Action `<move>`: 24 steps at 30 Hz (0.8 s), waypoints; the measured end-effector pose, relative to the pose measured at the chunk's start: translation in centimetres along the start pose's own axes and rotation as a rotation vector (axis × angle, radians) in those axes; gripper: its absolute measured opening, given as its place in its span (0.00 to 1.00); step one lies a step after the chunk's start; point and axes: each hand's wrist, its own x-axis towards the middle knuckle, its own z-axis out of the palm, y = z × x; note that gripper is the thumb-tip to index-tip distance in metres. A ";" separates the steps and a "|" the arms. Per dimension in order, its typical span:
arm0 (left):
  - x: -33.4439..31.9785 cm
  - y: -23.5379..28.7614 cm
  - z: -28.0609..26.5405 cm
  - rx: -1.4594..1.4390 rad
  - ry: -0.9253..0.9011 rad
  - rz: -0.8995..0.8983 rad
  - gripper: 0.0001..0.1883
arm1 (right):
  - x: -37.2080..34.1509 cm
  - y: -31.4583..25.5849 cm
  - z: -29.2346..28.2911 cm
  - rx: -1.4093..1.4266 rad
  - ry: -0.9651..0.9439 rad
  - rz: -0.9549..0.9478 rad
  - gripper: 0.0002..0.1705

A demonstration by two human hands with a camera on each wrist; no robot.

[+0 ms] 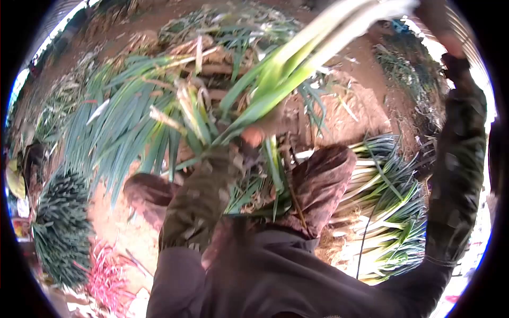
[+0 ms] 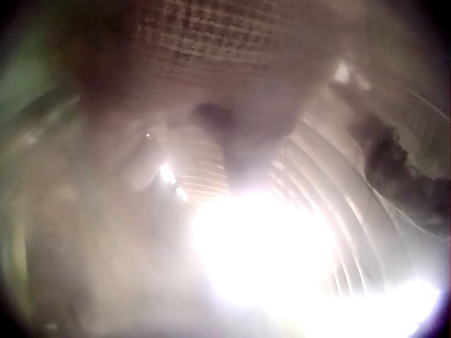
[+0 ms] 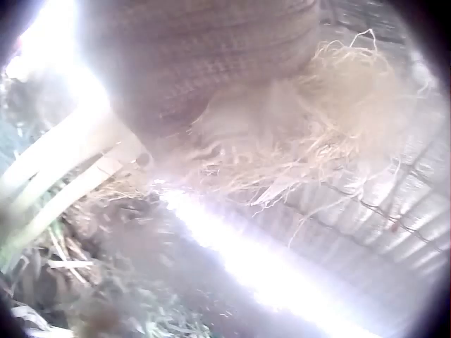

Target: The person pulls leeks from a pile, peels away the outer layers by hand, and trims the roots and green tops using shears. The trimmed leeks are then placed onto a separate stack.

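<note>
Raised at the upper right of the head view, my right hand (image 1: 437, 24) grips several leeks (image 1: 318, 47) near their root end. Their white stalks (image 3: 67, 176) and pale roots (image 3: 331, 134) show around the knit-covered hand in the right wrist view. The green leaves slant down toward my left hand (image 1: 257, 136), which is low in front of the lap. Leaves overlap that hand, and blur hides its fingers, so I cannot tell whether it grips them. In the left wrist view, brown knit fabric (image 2: 225, 42) and glare fill most of the picture.
Loose green leaves (image 1: 116, 116) are heaped at the left. A pile of leeks with white stalks (image 1: 366, 212) lies beside the right knee (image 1: 323, 175). Further left are a dense dark-green bunch (image 1: 61, 228) and pink strips (image 1: 108, 275). Leaf scraps (image 1: 228, 24) cover the ground ahead.
</note>
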 end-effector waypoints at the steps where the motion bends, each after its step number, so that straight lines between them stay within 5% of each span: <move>1: -0.3 0.2 -1.4 -0.078 0.079 -0.067 0.65 | -2.2 0.2 -0.1 0.029 -0.013 0.020 0.10; 5: -3.5 -5.9 -2.9 0.220 0.238 -0.103 0.62 | -17.5 0.3 1.4 0.205 -0.213 0.379 0.12; 7: -7.0 -7.2 -4.2 0.013 0.303 -0.418 0.57 | -29.0 -1.1 4.3 0.415 -0.441 0.775 0.14; 9: -10.2 -12.6 -5.4 0.366 0.549 -0.565 0.53 | -43.1 -7.4 5.9 0.709 -0.384 1.270 0.15; 11: -12.8 -11.9 -6.5 0.338 0.664 -0.939 0.60 | -56.1 -16.2 5.9 0.753 -0.501 1.672 0.17; 13: -14.5 -15.4 -6.1 0.501 0.791 -1.013 0.62 | -67.1 -26.8 4.0 0.869 -0.514 2.139 0.19; 17: -15.0 -17.7 -7.6 0.550 0.908 -1.182 0.67 | -83.3 -44.4 -3.5 1.264 -0.145 2.936 0.22; 18: -14.9 -18.4 -7.6 0.743 1.039 -1.099 0.69 | -81.8 -43.7 -3.9 1.200 -0.448 2.824 0.25; 19: -15.2 -19.3 -7.9 0.636 1.058 -1.115 0.70 | -80.1 -42.9 -4.4 1.124 -0.730 2.690 0.27; 21: -14.3 -17.1 -9.0 0.418 1.089 -1.135 0.72 | -78.5 -41.7 -3.3 1.109 -0.412 3.035 0.29; 22: -13.5 -17.5 -8.9 0.387 1.069 -1.170 0.72 | -74.6 -40.4 -3.3 1.045 -0.524 2.961 0.33; 23: -12.6 -18.0 -8.4 0.352 1.051 -1.206 0.72 | -74.1 -39.8 -2.9 1.200 -0.365 2.961 0.33; 24: -11.8 -18.5 -7.9 0.315 1.033 -1.247 0.72 | -75.5 -40.4 -1.9 1.010 -0.184 2.954 0.34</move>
